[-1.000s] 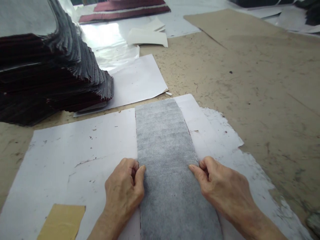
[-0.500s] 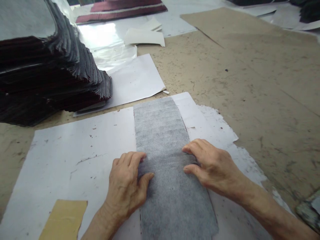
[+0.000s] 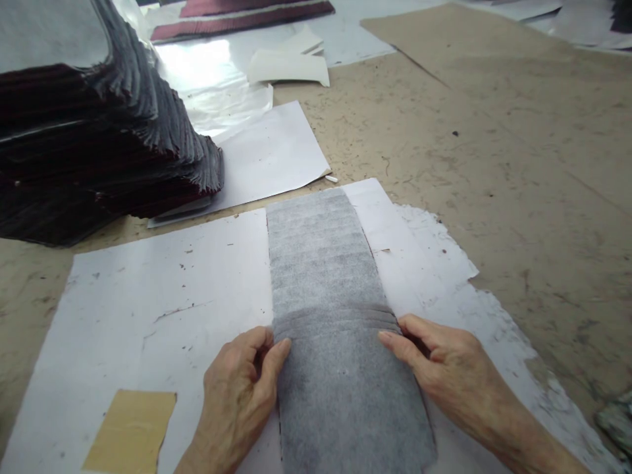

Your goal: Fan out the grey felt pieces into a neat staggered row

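A long grey felt-like strip (image 3: pixel 326 289) lies lengthwise on white paper sheets (image 3: pixel 172 289) on the table. Several narrow pleats cross the strip just ahead of my fingers. My left hand (image 3: pixel 241 395) pinches the strip's left edge, thumb on top and fingers curled. My right hand (image 3: pixel 444 372) grips the right edge at the same height, thumb pressed on the fabric. Both hands sit just behind the pleats.
A tall stack of dark maroon and black pleated pieces (image 3: pixel 93 138) stands at the left. A tan cardboard piece (image 3: pixel 131 431) lies near my left wrist. Loose white paper (image 3: pixel 266 155), shiny plastic film (image 3: pixel 212 79) and folded white pieces (image 3: pixel 289 66) lie beyond.
Both hands slid forward over the strip, then drew back to its edges. Stacked pleats have appeared across the strip just in front of my fingers.
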Action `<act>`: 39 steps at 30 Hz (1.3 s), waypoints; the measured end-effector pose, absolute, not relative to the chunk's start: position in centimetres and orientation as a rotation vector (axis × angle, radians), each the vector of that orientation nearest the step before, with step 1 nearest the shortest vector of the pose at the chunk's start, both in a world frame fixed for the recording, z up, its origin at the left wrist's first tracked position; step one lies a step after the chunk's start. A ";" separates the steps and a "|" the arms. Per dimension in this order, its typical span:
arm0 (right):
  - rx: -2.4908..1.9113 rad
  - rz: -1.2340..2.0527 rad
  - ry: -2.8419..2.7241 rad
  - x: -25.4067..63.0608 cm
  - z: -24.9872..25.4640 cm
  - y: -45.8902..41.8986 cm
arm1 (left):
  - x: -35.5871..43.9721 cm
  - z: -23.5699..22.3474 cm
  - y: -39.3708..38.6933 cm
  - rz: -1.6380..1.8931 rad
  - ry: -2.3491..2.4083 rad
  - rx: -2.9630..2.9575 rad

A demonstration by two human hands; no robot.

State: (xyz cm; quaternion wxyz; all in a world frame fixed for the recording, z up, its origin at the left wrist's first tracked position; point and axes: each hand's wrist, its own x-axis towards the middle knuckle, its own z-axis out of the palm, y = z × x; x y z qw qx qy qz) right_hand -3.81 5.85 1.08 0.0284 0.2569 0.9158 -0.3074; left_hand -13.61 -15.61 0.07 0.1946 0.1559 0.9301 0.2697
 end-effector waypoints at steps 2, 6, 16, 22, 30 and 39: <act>0.818 -0.965 2.830 -3.7 0.9 5.7 | -13.7 -0.1 -15.6 0.727 2.599 0.396; 0.805 -1.014 2.830 -4.1 0.7 5.7 | -14.1 -0.2 -15.4 0.665 2.577 0.354; 0.695 -1.063 2.814 -3.9 0.4 6.2 | -14.1 -0.3 -15.5 0.664 2.599 0.397; 0.774 -1.058 2.796 -4.1 0.7 6.0 | -14.2 -0.3 -15.6 0.592 2.639 0.422; 0.937 -0.941 2.703 -4.5 1.1 5.6 | -14.0 -0.6 -15.7 0.591 2.682 0.385; 1.145 -0.745 2.562 -4.4 1.4 5.3 | -13.8 -0.9 -15.6 0.591 2.721 0.365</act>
